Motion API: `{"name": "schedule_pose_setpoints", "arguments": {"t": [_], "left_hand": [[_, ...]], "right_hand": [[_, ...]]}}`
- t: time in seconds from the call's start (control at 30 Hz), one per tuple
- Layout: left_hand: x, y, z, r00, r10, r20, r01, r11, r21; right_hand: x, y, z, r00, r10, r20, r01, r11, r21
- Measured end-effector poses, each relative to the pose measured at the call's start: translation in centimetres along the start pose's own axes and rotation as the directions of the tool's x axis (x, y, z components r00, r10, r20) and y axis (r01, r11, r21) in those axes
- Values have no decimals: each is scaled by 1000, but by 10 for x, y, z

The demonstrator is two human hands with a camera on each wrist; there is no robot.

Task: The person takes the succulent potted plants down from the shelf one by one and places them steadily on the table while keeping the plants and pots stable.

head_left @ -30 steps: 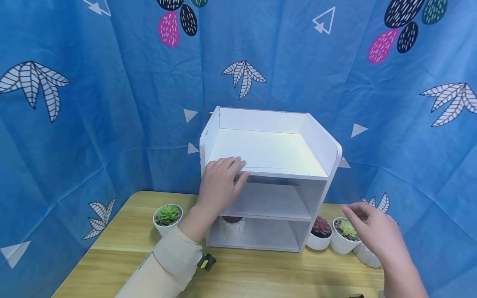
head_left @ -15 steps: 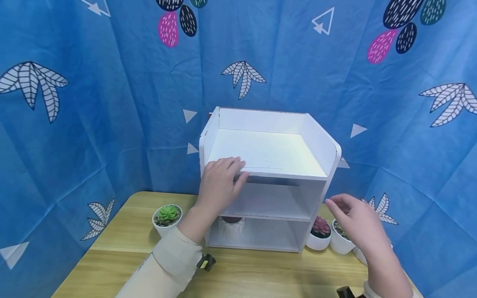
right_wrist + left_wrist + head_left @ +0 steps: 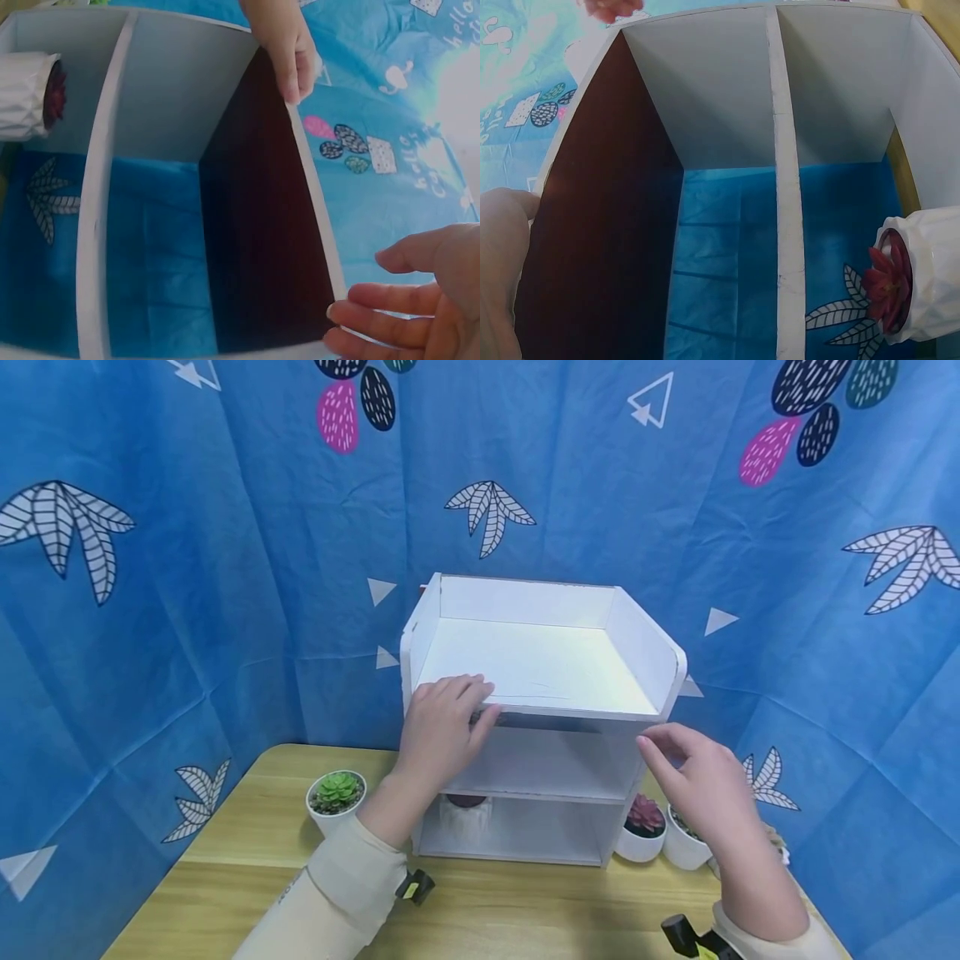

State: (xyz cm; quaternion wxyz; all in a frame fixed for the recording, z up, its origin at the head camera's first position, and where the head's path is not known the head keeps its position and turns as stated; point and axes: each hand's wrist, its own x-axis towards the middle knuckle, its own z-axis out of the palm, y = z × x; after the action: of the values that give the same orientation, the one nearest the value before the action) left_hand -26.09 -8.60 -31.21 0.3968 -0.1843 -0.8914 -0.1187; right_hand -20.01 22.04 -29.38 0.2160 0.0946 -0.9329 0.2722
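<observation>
A white shelf unit [image 3: 555, 664] with a raised-sided top and two compartments below stands upright on the wooden table. At the left of its front top edge, my left hand [image 3: 442, 735] grips the top board, fingers over it and thumb below. My right hand [image 3: 697, 777] is near the top board's right front corner, holding nothing. Its fingers [image 3: 382, 319] are loosely extended close to the board's edge in the right wrist view. In the bottom compartment, at the left, sits a white faceted pot [image 3: 937, 277] with a dark red succulent [image 3: 887, 285]. The middle compartment holds nothing.
Left of the shelf stands a white pot with a green succulent [image 3: 336, 792]. On the right is a pot with a reddish succulent [image 3: 643, 827], with more pots [image 3: 684, 843] partly behind my right arm. A blue patterned cloth [image 3: 330, 568] hangs behind the table [image 3: 225, 868].
My right hand has moved left and up, from over the right-hand pots to the shelf's right front corner. The left hand and the shelf have stayed put.
</observation>
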Motion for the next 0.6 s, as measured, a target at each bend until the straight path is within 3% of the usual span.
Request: {"name": "schedule_pose_setpoints", "arguments": {"t": [0.33,0.6], "left_hand": [[-1,0,2,1000,1,-8,-1,1000,-2],[0,1,2,1000,2,-11,-2,1000,-1]], "right_hand": [[11,-19,12,984,-117,-136,124,991,43],[24,-25,25,938,-249,-241,262,965,26]]}}
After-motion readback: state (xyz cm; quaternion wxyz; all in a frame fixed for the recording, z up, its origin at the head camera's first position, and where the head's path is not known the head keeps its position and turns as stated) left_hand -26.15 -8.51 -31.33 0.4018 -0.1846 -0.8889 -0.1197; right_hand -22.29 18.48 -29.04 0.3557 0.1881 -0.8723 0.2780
